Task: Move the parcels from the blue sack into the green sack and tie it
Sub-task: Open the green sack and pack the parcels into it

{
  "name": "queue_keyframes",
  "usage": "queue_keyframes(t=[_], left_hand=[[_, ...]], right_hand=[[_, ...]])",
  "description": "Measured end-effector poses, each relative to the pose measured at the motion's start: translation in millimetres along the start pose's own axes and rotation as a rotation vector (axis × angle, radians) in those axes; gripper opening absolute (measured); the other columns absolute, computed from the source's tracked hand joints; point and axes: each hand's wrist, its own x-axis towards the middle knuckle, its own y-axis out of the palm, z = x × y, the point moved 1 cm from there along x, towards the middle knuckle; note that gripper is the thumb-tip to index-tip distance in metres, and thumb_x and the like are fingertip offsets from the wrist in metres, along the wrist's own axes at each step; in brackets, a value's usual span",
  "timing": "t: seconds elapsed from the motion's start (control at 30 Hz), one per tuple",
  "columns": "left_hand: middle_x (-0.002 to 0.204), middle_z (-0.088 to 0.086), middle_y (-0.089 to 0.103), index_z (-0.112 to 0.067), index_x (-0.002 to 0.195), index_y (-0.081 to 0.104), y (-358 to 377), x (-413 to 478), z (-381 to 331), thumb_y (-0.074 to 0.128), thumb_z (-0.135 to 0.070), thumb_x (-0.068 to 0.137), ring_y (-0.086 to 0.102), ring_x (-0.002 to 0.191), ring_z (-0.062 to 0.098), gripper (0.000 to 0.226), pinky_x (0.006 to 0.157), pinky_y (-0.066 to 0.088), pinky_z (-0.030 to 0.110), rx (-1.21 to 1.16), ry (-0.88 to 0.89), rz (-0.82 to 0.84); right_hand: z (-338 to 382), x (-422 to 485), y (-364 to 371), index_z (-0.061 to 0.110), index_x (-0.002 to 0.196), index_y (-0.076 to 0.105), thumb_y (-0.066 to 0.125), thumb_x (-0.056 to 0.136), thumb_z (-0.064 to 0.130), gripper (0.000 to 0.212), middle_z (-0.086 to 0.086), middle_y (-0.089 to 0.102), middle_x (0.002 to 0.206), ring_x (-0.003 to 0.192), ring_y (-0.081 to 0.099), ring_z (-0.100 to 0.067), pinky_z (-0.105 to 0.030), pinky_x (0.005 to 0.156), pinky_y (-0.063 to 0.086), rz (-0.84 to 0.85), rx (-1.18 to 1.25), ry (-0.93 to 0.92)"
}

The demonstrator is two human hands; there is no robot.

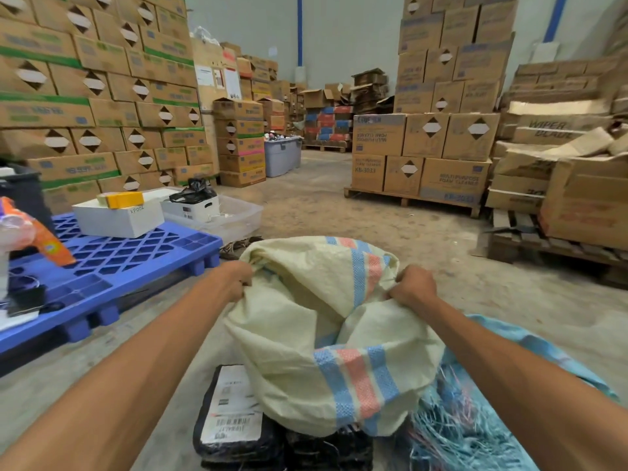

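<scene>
Item: pale green sack (306,334), woven, with blue and pink stripes. It is held up off the concrete floor (339,215) in the centre foreground, its cloth bunched and folded, with one striped band hanging at the lower front.

Hands: the left hand (238,280) grips the sack's upper edge on the left, fingers curled into the cloth. The right hand (413,285) grips the upper edge on the right in the same way. The two hands are apart, with the sack's mouth between them.

Blue sack (458,426): lies on the floor at lower right, partly under the right forearm, with a frayed edge of loose blue and pink threads just beside the pale green sack.

Parcels: a black parcel (234,413) with a white barcode label lies flat on the floor below the held sack. A second black parcel (326,450) lies beside it, partly covered by the sack's hanging cloth.

Surroundings:
- Blue plastic pallet (136,263) at left, carrying a white box (119,217) with a yellow item (122,199) on top.
- Clear tub (238,215) on the floor past the pallet.
- Grey bin (282,156) further back.
- Stacked cartons (85,96) along the left wall.
- More cartons (441,137) on a wooden pallet (407,198) at right.
</scene>
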Motion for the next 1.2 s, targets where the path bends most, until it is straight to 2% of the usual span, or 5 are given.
queue_keyframes(t=[0.2, 0.37, 0.7, 1.0, 1.2], left_hand=[[0.094, 0.011, 0.071, -0.009, 0.100, 0.065, 37.0, -42.0, -41.4, 0.075, -0.019, 0.071, 0.067, 0.082, 0.028, 0.032, 0.077, 0.058, 0.037, -0.228, 0.167, 0.285], [0.113, 0.008, 0.060, -0.011, 0.112, 0.052, 43.3, -33.0, -59.1, 0.084, -0.018, 0.069, 0.057, 0.100, 0.026, 0.053, 0.086, 0.051, 0.035, 0.170, 0.480, -0.132], [0.054, 0.013, 0.067, 0.001, 0.103, 0.062, 47.5, -17.7, -36.8, 0.040, -0.007, 0.105, 0.060, 0.098, 0.033, 0.023, 0.098, 0.042, 0.036, -0.646, 0.121, 0.295], [0.095, 0.017, 0.074, -0.008, 0.111, 0.069, 29.5, -8.1, -47.9, 0.074, -0.017, 0.083, 0.070, 0.086, 0.032, 0.030, 0.074, 0.058, 0.042, -0.737, 0.198, 0.344], [0.108, 0.022, 0.071, -0.004, 0.124, 0.061, 29.2, 4.1, -52.5, 0.079, 0.003, 0.065, 0.071, 0.093, 0.039, 0.062, 0.075, 0.058, 0.052, -0.509, 0.196, 0.312]], right_hand=[[65.1, 8.1, -19.9, 0.021, 0.125, 0.064, 0.074, 0.085, 0.020, 0.042, -0.007, 0.066, 0.123, 0.110, 0.063, -0.028, -0.036, 0.094, 0.053, -0.171, 0.574, 0.017], [103.6, 9.0, -31.3, 0.023, 0.129, 0.055, 0.063, 0.091, 0.009, 0.041, -0.006, 0.063, 0.124, 0.107, 0.063, -0.026, -0.042, 0.093, 0.057, -0.158, 0.841, 0.083], [90.2, -27.7, 32.6, 0.050, 0.149, 0.018, 0.086, 0.051, 0.045, 0.120, -0.006, 0.039, 0.145, 0.124, 0.051, -0.032, -0.052, 0.104, 0.047, 0.427, 0.580, -0.191], [59.8, -15.7, 45.1, 0.011, 0.156, -0.012, 0.095, 0.052, 0.051, 0.154, -0.027, 0.011, 0.159, 0.145, 0.023, -0.045, -0.052, 0.118, 0.028, 0.301, 0.348, 0.495], [14.9, -32.0, 52.6, -0.005, 0.115, 0.056, 0.071, 0.088, 0.011, 0.035, -0.017, 0.059, 0.110, 0.102, 0.063, -0.033, -0.044, 0.090, 0.058, 0.629, 0.517, 0.580]])
